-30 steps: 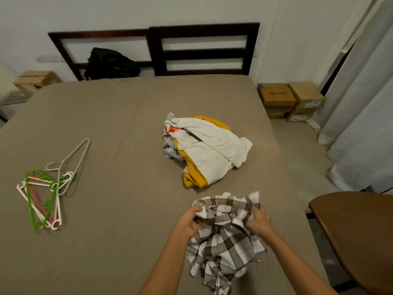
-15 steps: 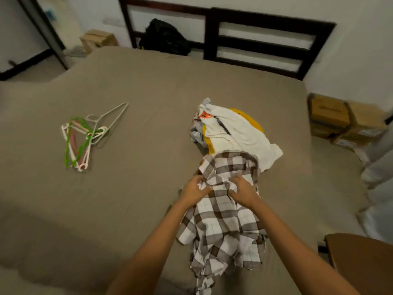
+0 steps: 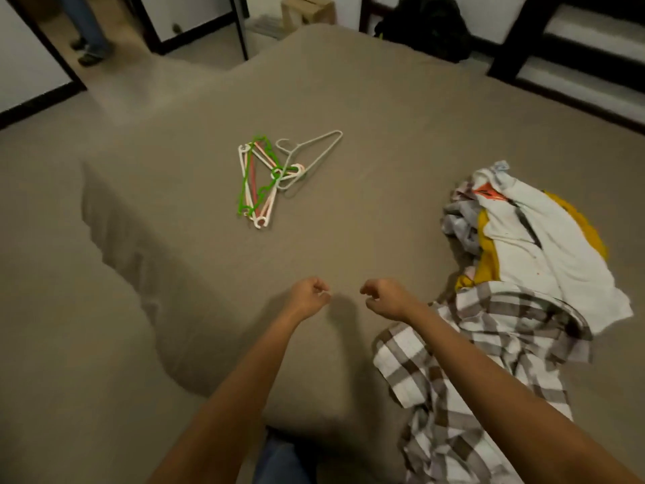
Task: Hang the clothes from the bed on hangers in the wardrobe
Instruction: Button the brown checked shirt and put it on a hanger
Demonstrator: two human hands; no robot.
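Observation:
A brown-and-white plaid shirt [image 3: 464, 372] lies spread on the bed at the lower right, partly under my right forearm. Behind it sits a pile of clothes [image 3: 537, 246] with a white garment over a yellow one. Several plastic hangers [image 3: 265, 179], green, white and pink, lie in a heap near the bed's middle, with one white hanger [image 3: 314, 151] beside them. My left hand [image 3: 307, 298] and my right hand [image 3: 384, 296] hover over the bare sheet with curled fingers, holding nothing, well short of the hangers.
The bed [image 3: 384, 117] has a taupe sheet and a dark headboard [image 3: 523, 33] at the far right. A black bag [image 3: 429, 22] rests at the bed's head. A cardboard box [image 3: 307, 8] stands beyond. Another person's legs [image 3: 87, 36] stand on the floor at the top left.
Both hands let go of the plaid shirt, which now lies on the bed. The hands moved left toward the hangers, and my view swung left.

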